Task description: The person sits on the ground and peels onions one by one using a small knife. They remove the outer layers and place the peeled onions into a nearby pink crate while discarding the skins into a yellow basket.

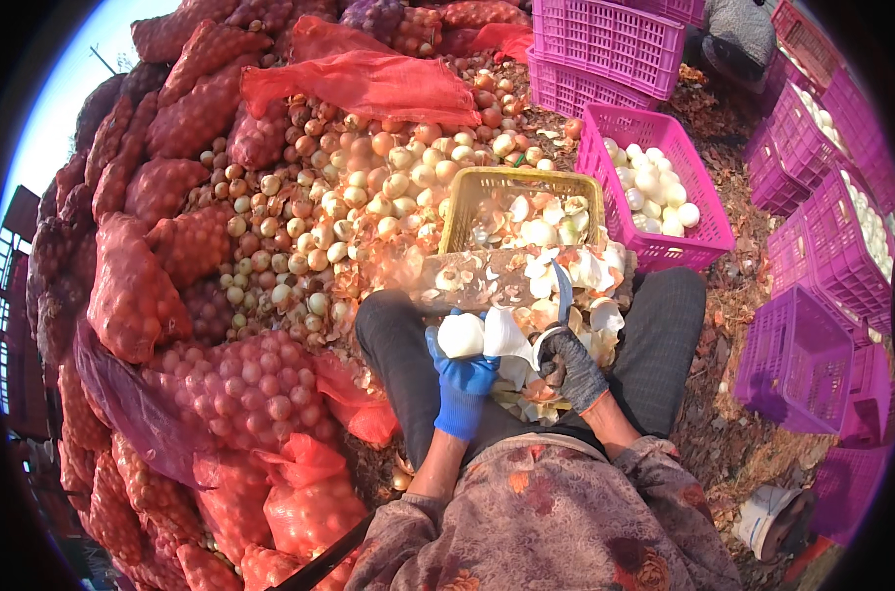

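My left hand [462, 377], in a blue work glove, grips a white onion [460, 336] stripped of its dry skin. In a dark grey glove, my right hand [569, 366] is closed around a knife whose curved blade [563, 290] points away from me. From the onion a white strip of peeled layer [508, 334] stretches across to the right hand. Ahead of both hands lies a board [477, 277] scattered with peelings [595, 270]. A yellow plastic crate [521, 174] beyond it holds skins and some pale onions. The knife handle is mostly hidden in the glove.
A pink crate [684, 255] of peeled onions [650, 185] stands ahead to the right. Unpeeled onions [388, 185] spread ahead and left, beside stacked red mesh sacks [137, 288]. Purple crates [794, 362] line the right. Another person [739, 37] is at the upper right.
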A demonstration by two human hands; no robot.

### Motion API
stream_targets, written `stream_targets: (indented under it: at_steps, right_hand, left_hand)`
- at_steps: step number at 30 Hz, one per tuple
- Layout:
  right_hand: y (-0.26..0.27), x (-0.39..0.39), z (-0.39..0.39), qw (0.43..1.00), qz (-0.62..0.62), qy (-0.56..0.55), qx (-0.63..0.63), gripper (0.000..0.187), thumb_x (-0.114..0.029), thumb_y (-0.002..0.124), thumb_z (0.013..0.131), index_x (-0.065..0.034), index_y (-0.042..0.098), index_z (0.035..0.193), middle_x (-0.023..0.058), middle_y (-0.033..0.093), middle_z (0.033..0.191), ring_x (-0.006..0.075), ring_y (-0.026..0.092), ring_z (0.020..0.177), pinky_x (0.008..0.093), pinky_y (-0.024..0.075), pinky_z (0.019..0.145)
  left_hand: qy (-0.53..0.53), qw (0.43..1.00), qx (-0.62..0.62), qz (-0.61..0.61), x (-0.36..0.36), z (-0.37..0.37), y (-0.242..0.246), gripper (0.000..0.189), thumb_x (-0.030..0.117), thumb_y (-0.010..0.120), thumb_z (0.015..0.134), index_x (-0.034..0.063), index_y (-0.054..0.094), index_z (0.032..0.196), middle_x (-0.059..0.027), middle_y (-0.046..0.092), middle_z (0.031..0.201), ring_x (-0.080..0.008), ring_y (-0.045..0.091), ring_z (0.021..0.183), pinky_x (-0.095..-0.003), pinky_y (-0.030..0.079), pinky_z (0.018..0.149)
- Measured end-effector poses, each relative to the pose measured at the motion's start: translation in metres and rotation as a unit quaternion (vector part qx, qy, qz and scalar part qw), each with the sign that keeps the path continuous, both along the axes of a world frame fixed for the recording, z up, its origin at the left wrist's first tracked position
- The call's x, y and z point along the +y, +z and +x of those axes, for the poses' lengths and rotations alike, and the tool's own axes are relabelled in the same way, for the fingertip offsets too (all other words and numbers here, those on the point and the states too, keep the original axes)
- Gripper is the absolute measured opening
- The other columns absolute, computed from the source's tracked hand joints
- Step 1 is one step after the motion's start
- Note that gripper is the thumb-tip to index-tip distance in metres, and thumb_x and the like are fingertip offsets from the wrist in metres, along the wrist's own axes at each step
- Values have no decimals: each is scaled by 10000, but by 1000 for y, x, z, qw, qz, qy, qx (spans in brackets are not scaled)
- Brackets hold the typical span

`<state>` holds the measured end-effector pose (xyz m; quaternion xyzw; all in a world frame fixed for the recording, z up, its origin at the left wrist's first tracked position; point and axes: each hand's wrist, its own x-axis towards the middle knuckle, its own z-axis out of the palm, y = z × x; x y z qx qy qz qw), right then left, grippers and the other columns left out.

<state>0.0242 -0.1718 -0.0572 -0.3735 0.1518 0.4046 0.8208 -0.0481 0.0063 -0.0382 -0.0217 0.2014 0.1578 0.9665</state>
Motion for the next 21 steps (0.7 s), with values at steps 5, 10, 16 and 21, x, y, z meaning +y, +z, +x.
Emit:
stream_targets:
  at_steps: [5,10,16,21]
  right_hand:
    - [12,-11,10,981,-91,34,-167,162,-117,595,873,-90,507,1005,20,553,776,132,534,508,246,450,417]
    - [30,-32,33,857,-267,-19,-441,382,-156,738,816,-10,530,1101,57,647,892,153,629,778,294,541,764]
    - [42,14,3,569,-422,128,-694,746,-404,805,719,73,510,1212,196,642,1024,326,625,952,384,498,834]
    - [38,32,4,795,-284,80,-530,658,-196,829,665,70,486,1160,144,612,983,222,598,888,367,512,783]
  left_hand:
    - [-30,995,-14,96,1,-4,12,571,631,530,864,188,544,1225,-183,623,1116,-359,594,1046,-561,478,925]
    - [-42,996,-42,62,-4,7,10,590,632,516,871,174,533,1243,-196,614,1146,-378,578,1083,-552,447,970]
    - [-73,989,-68,108,-9,-2,-5,512,501,494,929,122,529,1271,-145,584,1225,-307,552,1150,-478,419,1016]
    - [-68,966,-227,106,-20,14,-23,438,367,459,991,74,504,1314,-94,541,1316,-229,536,1195,-391,417,1033]
